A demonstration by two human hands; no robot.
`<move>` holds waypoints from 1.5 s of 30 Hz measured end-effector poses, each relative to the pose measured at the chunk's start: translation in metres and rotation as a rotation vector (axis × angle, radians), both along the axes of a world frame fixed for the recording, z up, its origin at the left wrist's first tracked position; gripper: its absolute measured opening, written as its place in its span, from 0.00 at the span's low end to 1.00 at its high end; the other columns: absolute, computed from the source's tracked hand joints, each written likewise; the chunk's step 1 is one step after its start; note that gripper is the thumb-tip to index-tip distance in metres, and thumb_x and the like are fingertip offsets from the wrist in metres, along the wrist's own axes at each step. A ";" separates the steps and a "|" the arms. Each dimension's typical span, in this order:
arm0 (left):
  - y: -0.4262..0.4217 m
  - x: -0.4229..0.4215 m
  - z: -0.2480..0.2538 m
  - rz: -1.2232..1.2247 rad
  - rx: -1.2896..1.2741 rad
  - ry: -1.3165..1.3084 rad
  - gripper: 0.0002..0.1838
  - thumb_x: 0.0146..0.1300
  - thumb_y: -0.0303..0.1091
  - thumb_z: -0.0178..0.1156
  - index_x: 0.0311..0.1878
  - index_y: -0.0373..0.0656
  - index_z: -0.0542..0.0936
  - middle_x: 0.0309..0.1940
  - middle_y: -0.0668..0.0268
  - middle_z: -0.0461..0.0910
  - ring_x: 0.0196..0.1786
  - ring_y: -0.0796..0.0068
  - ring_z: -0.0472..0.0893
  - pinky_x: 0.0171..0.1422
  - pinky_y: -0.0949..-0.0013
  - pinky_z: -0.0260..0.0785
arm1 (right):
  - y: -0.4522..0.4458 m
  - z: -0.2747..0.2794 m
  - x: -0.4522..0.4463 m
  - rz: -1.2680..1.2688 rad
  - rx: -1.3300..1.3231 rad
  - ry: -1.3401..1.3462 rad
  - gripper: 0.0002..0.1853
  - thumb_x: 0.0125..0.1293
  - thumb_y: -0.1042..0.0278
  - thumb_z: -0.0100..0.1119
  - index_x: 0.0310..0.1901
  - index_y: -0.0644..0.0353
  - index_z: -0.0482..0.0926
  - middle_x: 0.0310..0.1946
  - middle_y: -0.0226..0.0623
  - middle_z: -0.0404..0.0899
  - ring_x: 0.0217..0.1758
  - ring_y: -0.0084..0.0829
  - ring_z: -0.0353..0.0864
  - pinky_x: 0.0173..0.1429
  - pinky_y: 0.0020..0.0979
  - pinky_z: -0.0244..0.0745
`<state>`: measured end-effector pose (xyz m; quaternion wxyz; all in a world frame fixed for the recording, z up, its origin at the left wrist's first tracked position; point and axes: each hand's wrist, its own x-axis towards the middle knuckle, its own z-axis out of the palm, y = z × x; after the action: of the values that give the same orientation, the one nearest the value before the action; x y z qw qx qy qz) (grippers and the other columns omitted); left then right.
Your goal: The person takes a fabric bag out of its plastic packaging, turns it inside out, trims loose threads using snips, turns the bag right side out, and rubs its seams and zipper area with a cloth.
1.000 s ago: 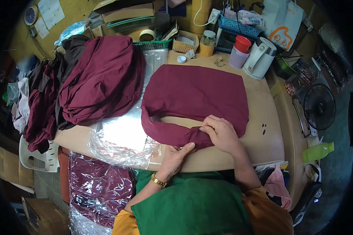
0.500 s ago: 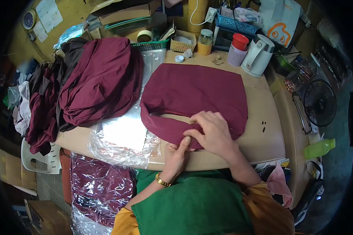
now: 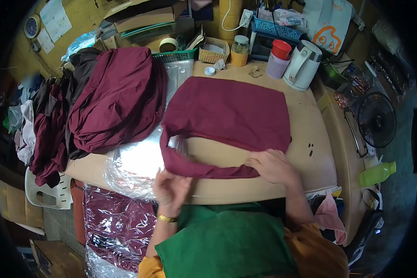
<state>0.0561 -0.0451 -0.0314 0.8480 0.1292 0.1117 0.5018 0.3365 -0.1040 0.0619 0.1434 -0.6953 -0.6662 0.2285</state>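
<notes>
Head view: maroon cloth (image 3: pixel 234 104) lies mid-table, its near strip looped round open tabletop. Right hand (image 3: pixel 274 167) closed on strip's right end; left hand (image 3: pixel 172 189) at its left end, fingers part curled, blurred, can't tell if gripping. Tan table (image 3: pixel 306 162): surface shows along the rounded near edge and right of the cloth, dark marks there. Left side taken by clear plastic bags (image 3: pixel 136 164) and maroon heap (image 3: pixel 118 95). Far side: green basket (image 3: pixel 173 56) with tape roll (image 3: pixel 168 45), woven basket (image 3: pixel 213 54) holding paper, lidded jar (image 3: pixel 240 44), red cup (image 3: pixel 281 49) in lilac holder (image 3: pixel 277 66), kettle (image 3: pixel 303 66). Room: wall clock (image 3: pixel 32 26) left, black fan (image 3: pixel 376 119) right.
</notes>
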 end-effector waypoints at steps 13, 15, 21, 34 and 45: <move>0.005 -0.098 0.058 -0.140 0.439 1.492 0.20 0.74 0.44 0.55 0.42 0.34 0.84 0.36 0.60 0.86 0.37 0.74 0.83 0.42 0.69 0.75 | -0.031 -0.024 0.105 -0.237 0.511 0.807 0.06 0.72 0.75 0.54 0.44 0.66 0.80 0.41 0.39 0.84 0.44 0.28 0.82 0.52 0.28 0.77; 0.028 -0.086 0.059 0.225 0.640 1.597 0.17 0.73 0.38 0.55 0.46 0.31 0.83 0.36 0.60 0.86 0.39 0.73 0.82 0.44 0.68 0.74 | 0.000 -0.032 0.132 -0.472 0.640 0.583 0.10 0.71 0.72 0.57 0.51 0.66 0.78 0.41 0.39 0.83 0.44 0.27 0.81 0.53 0.28 0.75; 0.113 0.023 0.030 0.349 0.991 1.433 0.30 0.63 0.42 0.69 0.62 0.33 0.76 0.53 0.55 0.82 0.57 0.68 0.80 0.60 0.65 0.70 | 0.087 -0.070 0.173 -0.355 0.753 0.543 0.16 0.67 0.69 0.64 0.53 0.66 0.79 0.39 0.30 0.83 0.41 0.18 0.79 0.48 0.23 0.74; 0.134 0.000 0.079 -0.024 0.757 0.946 0.10 0.69 0.36 0.64 0.42 0.37 0.83 0.33 0.76 0.81 0.36 0.89 0.75 0.44 0.81 0.68 | 0.098 -0.052 0.133 -0.333 0.681 0.841 0.08 0.72 0.70 0.58 0.37 0.63 0.82 0.30 0.21 0.78 0.33 0.13 0.71 0.40 0.20 0.69; 0.059 -0.021 0.085 -0.439 1.168 1.243 0.13 0.60 0.32 0.69 0.45 0.36 0.87 0.34 0.62 0.86 0.35 0.76 0.80 0.45 0.71 0.73 | 0.070 -0.061 0.134 -0.211 0.618 0.905 0.04 0.70 0.76 0.59 0.41 0.65 0.82 0.35 0.25 0.81 0.39 0.14 0.77 0.46 0.19 0.72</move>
<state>0.0351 0.0137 0.0531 0.5095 0.8105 0.2510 0.1434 0.4707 -0.0335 0.0007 0.6344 -0.5165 -0.5008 0.2827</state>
